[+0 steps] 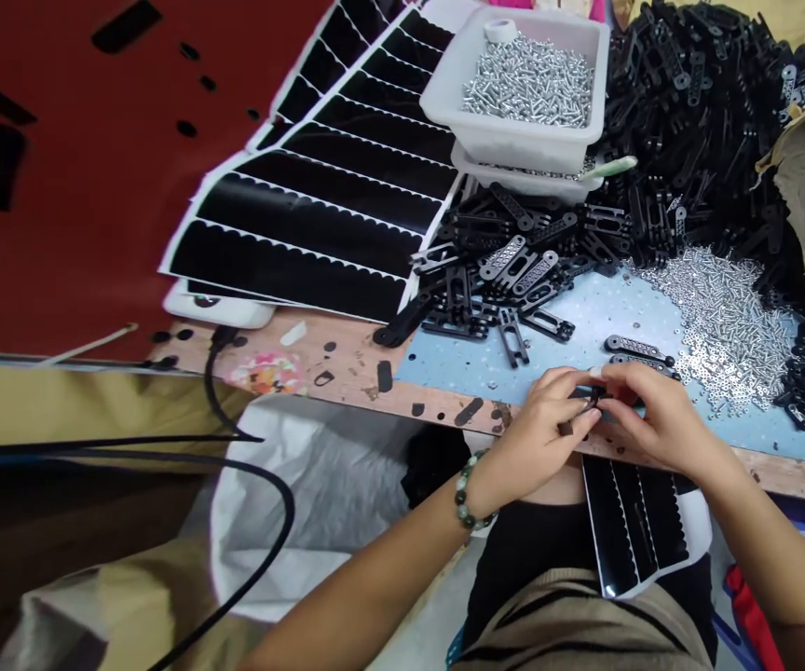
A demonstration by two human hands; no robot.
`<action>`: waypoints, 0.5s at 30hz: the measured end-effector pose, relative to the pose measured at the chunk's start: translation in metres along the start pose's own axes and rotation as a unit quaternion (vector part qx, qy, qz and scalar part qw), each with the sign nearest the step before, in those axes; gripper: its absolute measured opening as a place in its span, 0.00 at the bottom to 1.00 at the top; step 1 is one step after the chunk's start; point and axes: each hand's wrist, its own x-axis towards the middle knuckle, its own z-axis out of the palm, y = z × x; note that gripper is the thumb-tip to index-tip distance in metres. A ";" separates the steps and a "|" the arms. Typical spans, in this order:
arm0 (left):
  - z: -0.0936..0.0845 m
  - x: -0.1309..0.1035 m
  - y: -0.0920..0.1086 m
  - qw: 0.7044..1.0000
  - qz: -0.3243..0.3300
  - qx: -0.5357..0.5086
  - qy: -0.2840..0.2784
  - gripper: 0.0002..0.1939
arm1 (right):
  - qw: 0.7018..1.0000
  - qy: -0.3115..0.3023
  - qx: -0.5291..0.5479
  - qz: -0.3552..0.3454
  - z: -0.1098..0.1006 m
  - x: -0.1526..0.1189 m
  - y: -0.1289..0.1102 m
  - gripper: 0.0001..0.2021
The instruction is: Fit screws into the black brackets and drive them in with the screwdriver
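My left hand [546,424] is closed around a small black plastic part [590,401] at the table's front edge, with a beaded bracelet on its wrist. From the other side, the thumb and index finger of my right hand [654,410] pinch at the same part. Fingers cover most of it, so its exact shape is hidden. Just beyond the right hand lie black perforated plastic links [636,350]. A heap of small silver screws [738,326] is to the right of them. Across my lap hangs a sheet of black stickers [630,522].
A white tub of screws [514,140] stands at the back, beside a large pile of black links [689,102]. Black sticker sheets [319,196] cover the table's left part. Black cables [283,494] loop down past the edge. A red panel [95,242] is at far left.
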 end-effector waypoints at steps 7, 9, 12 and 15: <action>0.006 -0.009 -0.009 0.975 0.076 0.199 0.057 0.16 | 0.932 0.220 0.163 0.238 0.007 -0.025 0.021 0.07; 0.009 -0.011 -0.010 0.965 0.096 0.244 0.011 0.17 | 0.913 0.225 0.195 0.280 0.013 -0.030 0.027 0.09; 0.013 -0.012 -0.009 0.957 0.100 0.273 -0.015 0.17 | 0.910 0.224 0.183 0.296 0.021 -0.032 0.029 0.09; 0.014 -0.011 -0.008 0.953 0.100 0.286 -0.018 0.16 | 0.916 0.223 0.160 0.294 0.024 -0.031 0.028 0.08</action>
